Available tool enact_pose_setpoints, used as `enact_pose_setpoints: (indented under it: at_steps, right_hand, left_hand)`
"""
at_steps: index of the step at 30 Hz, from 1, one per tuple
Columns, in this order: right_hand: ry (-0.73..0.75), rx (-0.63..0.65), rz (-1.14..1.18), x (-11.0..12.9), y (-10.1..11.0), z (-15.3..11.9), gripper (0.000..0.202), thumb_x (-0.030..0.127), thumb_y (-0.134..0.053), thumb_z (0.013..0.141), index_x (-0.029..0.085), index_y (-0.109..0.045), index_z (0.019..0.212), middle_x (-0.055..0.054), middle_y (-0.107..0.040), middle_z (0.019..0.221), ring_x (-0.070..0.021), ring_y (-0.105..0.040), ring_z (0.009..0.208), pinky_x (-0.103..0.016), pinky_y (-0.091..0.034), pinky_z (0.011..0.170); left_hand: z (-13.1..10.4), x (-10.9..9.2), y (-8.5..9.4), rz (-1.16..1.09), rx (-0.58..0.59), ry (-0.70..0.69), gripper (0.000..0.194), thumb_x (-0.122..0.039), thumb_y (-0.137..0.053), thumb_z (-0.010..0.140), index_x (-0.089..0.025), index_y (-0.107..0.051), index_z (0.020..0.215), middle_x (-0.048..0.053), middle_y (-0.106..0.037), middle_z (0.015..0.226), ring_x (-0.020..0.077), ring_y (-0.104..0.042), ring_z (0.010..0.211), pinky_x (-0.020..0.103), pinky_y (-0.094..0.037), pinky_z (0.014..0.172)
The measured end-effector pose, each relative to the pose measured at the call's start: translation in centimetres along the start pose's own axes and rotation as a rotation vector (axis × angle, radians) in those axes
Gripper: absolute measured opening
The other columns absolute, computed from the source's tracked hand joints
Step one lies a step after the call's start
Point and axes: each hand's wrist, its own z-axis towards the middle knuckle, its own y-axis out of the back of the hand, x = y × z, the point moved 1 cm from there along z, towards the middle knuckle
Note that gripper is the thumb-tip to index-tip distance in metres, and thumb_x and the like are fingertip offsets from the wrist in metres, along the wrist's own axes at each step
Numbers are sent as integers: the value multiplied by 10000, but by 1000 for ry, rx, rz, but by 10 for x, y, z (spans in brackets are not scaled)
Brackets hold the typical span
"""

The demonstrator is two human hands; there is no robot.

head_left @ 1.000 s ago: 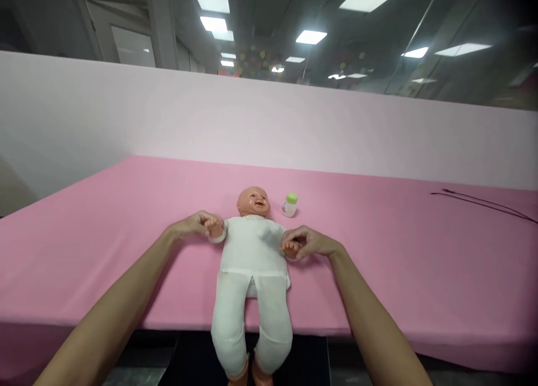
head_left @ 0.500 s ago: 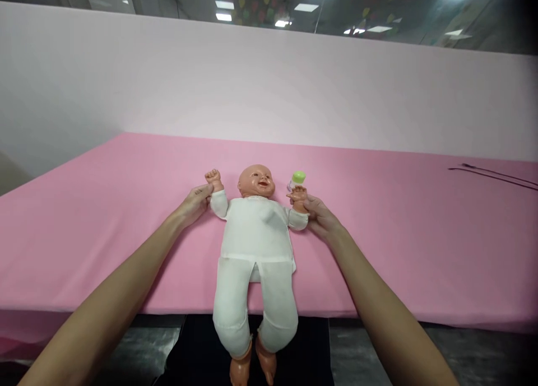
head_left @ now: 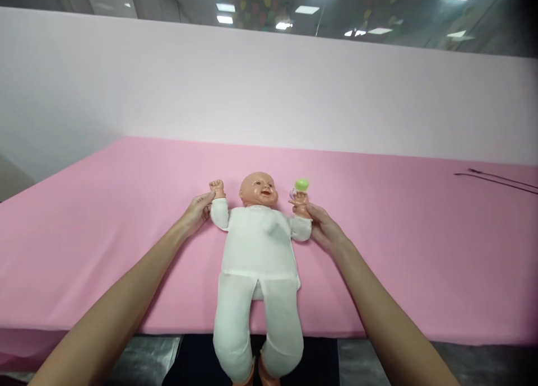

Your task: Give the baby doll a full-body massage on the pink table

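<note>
Doll (head_left: 260,250) lies between both grips (head_left: 199,211) (head_left: 325,226), apparently wrist-held.

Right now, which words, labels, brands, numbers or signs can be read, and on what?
None readable.
Small pale bottle with light-green cap: purplish marking, too small and blurred to read.
White cloth top on the bald plastic doll: no lettering visible.
</note>
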Motion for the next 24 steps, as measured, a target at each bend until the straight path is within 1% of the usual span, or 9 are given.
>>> enact_pose_setpoints:
  at_steps: [3,6,9,12,15,17,18,20,24]
  right_hand:
    - [-52,-144,-23,1,-5,5,486,602,-737,869,227,-791,1174,-86,-685,1400,-320,-565,1339,-385,-486,1074]
    - [-52,-121,-14,4,-4,6,484,602,-758,846,214,-808,1131,-93,-692,1391,-326,-572,1320,-384,-485,1070]
    - [-56,10,20,6,1,0,549,623,-877,696,227,-820,1072,-116,-757,1192,-311,-674,1066,-391,-546,896]
    - [-37,250,-72,7,8,-5,587,586,-982,512,230,-836,956,-95,-733,957,-259,-661,850,-372,-536,765]
    - [-14,517,-268,5,15,-7,452,501,-995,503,223,-844,826,-78,-667,863,-221,-606,770,-364,-513,722]
    - [-24,607,-330,4,19,-6,432,486,-995,489,230,-848,805,-80,-659,864,-219,-594,762,-369,-510,713]
    - [-26,599,-328,3,19,-5,452,498,-997,468,231,-846,800,-85,-665,870,-230,-603,772,-378,-516,719]
    - [-24,469,-262,2,18,-3,523,552,-986,457,227,-839,839,-104,-698,907,-272,-638,819,-404,-533,744]
    - [-30,28,-46,1,11,3,502,643,-838,716,244,-814,1020,-119,-763,1024,-339,-684,935,-434,-563,790]
  left_hand:
    - [4,-1,-4,-12,-191,-53,500,-627,-839,753,-159,-703,861,5,-658,692,157,-623,604,272,-496,595]
    - [4,-3,-4,-33,-168,-55,518,-641,-835,754,-156,-706,880,19,-677,718,166,-638,621,287,-512,623]
    - [1,-4,-1,-86,36,-45,510,-586,-890,720,-152,-750,948,72,-730,865,198,-685,764,324,-542,748]
    - [-3,-8,3,-21,312,-46,491,-469,-989,599,-167,-802,938,107,-746,969,234,-690,886,353,-522,837]
    - [-6,-12,5,199,632,-38,468,-434,-1019,527,-182,-841,878,139,-759,981,292,-670,973,415,-492,904]
    - [-7,-13,4,274,742,-18,468,-441,-1027,488,-197,-847,845,141,-767,942,314,-662,980,445,-480,924]
    - [-7,-13,4,262,731,-2,473,-436,-1031,471,-198,-845,835,137,-766,925,311,-664,959,443,-483,910]
    - [-6,-10,2,149,577,10,480,-419,-1032,467,-188,-830,836,121,-758,918,273,-671,897,396,-496,858]
    - [0,-4,-5,-89,109,-59,470,-573,-915,678,-178,-781,894,70,-719,864,178,-650,756,305,-500,756]
